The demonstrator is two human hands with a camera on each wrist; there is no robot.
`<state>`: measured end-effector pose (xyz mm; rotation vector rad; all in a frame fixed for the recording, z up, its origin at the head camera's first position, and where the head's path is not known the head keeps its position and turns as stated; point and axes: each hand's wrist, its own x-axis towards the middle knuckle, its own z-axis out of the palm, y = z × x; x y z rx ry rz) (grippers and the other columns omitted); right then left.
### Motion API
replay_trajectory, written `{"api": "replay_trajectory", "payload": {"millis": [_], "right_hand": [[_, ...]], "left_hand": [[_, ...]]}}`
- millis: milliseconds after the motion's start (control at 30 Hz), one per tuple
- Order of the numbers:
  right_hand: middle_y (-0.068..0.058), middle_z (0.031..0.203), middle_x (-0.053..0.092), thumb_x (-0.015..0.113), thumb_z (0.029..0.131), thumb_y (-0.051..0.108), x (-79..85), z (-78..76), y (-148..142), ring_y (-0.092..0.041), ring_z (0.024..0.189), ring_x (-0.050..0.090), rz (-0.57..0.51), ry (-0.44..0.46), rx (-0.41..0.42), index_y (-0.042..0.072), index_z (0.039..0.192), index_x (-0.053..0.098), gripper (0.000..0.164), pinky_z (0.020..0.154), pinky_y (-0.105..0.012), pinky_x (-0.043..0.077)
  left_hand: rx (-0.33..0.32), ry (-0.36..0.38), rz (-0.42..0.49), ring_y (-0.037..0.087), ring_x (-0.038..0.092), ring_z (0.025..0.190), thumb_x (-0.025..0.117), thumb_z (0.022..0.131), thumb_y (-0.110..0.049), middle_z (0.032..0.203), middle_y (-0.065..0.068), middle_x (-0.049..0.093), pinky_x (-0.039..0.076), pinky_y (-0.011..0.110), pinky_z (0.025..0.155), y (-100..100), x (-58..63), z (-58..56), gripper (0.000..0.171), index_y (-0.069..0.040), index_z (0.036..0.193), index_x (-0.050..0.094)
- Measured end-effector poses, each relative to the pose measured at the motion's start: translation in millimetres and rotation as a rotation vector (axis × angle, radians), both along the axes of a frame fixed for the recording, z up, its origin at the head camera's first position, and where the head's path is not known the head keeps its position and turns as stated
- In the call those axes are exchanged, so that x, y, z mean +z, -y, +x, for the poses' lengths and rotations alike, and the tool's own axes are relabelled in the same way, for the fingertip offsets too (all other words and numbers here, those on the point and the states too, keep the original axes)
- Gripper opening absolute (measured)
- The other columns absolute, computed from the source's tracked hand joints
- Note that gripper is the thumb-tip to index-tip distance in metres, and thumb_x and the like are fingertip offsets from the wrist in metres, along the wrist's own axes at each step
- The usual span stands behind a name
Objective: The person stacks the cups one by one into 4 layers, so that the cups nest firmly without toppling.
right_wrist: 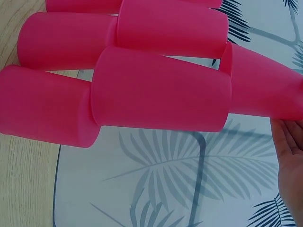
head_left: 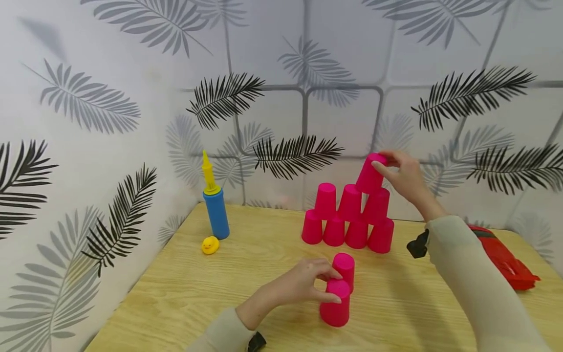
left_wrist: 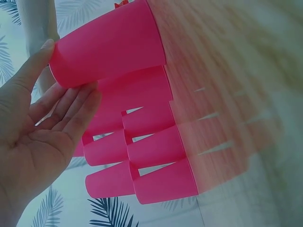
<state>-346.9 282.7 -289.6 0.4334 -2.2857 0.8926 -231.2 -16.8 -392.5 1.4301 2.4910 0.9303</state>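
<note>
Upside-down pink cups form a pyramid at the table's back, with several in the bottom row (head_left: 334, 231) and three in the second row (head_left: 350, 203). My right hand (head_left: 406, 178) grips a tilted pink cup (head_left: 368, 175) by its closed end, over the second row's right side. In the right wrist view that cup's (right_wrist: 260, 87) rim meets the cup beneath it (right_wrist: 163, 90). Nearer me, my left hand (head_left: 303, 283) holds the top of an upside-down front cup (head_left: 335, 310) between thumb and fingers. Just behind stands another pink cup (head_left: 345, 266).
A blue pump with a yellow nozzle (head_left: 216, 212) stands at the back left, and a yellow rubber duck (head_left: 210, 245) sits before it. A red packet (head_left: 506, 259) lies at the right, partly behind my right sleeve. The patterned wall (head_left: 272, 122) rises behind the table (head_left: 184, 293).
</note>
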Motion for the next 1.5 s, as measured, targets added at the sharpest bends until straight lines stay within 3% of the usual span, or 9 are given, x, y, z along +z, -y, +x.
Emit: {"api": "replay_trajectory", "payload": {"millis": [333, 467, 567, 667, 767, 933, 1100, 1300, 1500], "right_hand": [[-0.025, 0.115, 0.064, 0.069, 0.091, 0.016, -1.1, -1.6, 3.9, -0.040, 0.101, 0.064, 0.006, 0.009, 0.002, -0.006, 0.127, 0.058, 0.043, 0.079, 0.001, 0.034], [-0.027, 0.124, 0.060, 0.069, 0.092, 0.017, -2.7, -0.1, 4.9, -0.042, 0.110, 0.060, -0.021, 0.047, -0.002, -0.006, 0.133, 0.053, 0.050, 0.095, -0.024, 0.049], [-0.027, 0.129, 0.057, 0.068, 0.092, 0.019, -6.8, 5.8, 2.0, -0.041, 0.116, 0.056, -0.085, 0.050, -0.023, -0.004, 0.137, 0.049, 0.054, 0.103, -0.048, 0.046], [-0.025, 0.126, 0.058, 0.070, 0.091, 0.016, -13.8, 14.6, -2.4, -0.027, 0.116, 0.057, -0.161, -0.013, -0.046, -0.003, 0.136, 0.051, 0.053, 0.107, -0.027, 0.045], [-0.017, 0.118, 0.063, 0.072, 0.087, 0.007, -22.6, 24.4, -6.1, -0.002, 0.107, 0.058, -0.238, -0.131, -0.048, -0.003, 0.131, 0.056, 0.048, 0.097, -0.005, 0.041], [0.014, 0.109, 0.064, 0.072, 0.081, -0.008, -36.8, 49.4, -4.3, 0.010, 0.102, 0.058, -0.370, -0.270, 0.012, -0.006, 0.125, 0.061, 0.046, 0.097, -0.006, 0.045], [0.022, 0.111, 0.063, 0.070, 0.077, -0.018, -59.3, 72.6, 0.7, 0.007, 0.105, 0.061, -0.379, -0.280, 0.089, -0.011, 0.122, 0.060, 0.047, 0.097, -0.007, 0.046], [0.009, 0.114, 0.067, 0.072, 0.071, -0.022, -86.4, 88.9, 10.5, 0.008, 0.107, 0.058, -0.288, -0.259, 0.132, -0.011, 0.121, 0.061, 0.053, 0.097, -0.005, 0.045], [-0.019, 0.110, 0.067, 0.077, 0.066, -0.019, -103.4, 104.7, 25.1, 0.012, 0.105, 0.057, -0.197, -0.181, 0.149, -0.005, 0.119, 0.064, 0.056, 0.096, -0.001, 0.042]], "left_hand": [[-0.011, -0.068, -0.025, 0.000, 0.064, 0.093, 0.078, 0.083, -0.032, 0.102, -0.001, 0.064, 0.054, 0.014, 0.085, 1.0, 1.8, 0.6, 0.041, -0.011, 0.117, 0.070], [-0.004, -0.064, -0.045, 0.000, 0.063, 0.093, 0.080, 0.081, -0.032, 0.102, -0.002, 0.064, 0.054, 0.014, 0.085, 2.6, 2.5, 0.1, 0.044, -0.011, 0.118, 0.070], [-0.001, -0.049, -0.053, 0.000, 0.062, 0.093, 0.080, 0.080, -0.032, 0.103, -0.002, 0.064, 0.054, 0.014, 0.085, 1.6, 1.1, 0.6, 0.045, -0.012, 0.119, 0.069], [-0.004, -0.056, -0.055, -0.001, 0.063, 0.093, 0.080, 0.080, -0.033, 0.105, -0.003, 0.066, 0.054, 0.013, 0.085, 0.4, -1.4, 0.2, 0.046, -0.012, 0.119, 0.069], [-0.001, -0.057, -0.062, 0.000, 0.065, 0.096, 0.079, 0.081, -0.034, 0.108, -0.004, 0.069, 0.054, 0.013, 0.087, 0.5, -2.8, -1.1, 0.046, -0.013, 0.120, 0.068], [-0.002, -0.007, -0.081, 0.003, 0.068, 0.100, 0.080, 0.081, -0.033, 0.113, -0.002, 0.071, 0.055, 0.016, 0.090, 3.2, 1.6, -2.9, 0.047, -0.013, 0.121, 0.067], [0.006, 0.047, -0.096, 0.005, 0.067, 0.103, 0.080, 0.082, -0.032, 0.116, 0.000, 0.070, 0.055, 0.018, 0.092, 11.0, 14.6, -7.2, 0.047, -0.011, 0.122, 0.066], [0.081, 0.089, -0.005, 0.014, 0.066, 0.108, 0.078, 0.084, -0.027, 0.119, 0.002, 0.068, 0.054, 0.019, 0.093, 29.0, 32.4, -16.4, 0.046, -0.011, 0.124, 0.063], [0.173, -0.019, 0.118, 0.021, 0.066, 0.110, 0.077, 0.084, -0.021, 0.120, 0.006, 0.067, 0.056, 0.032, 0.097, 43.4, 49.8, -29.6, 0.046, -0.008, 0.125, 0.060]]}}
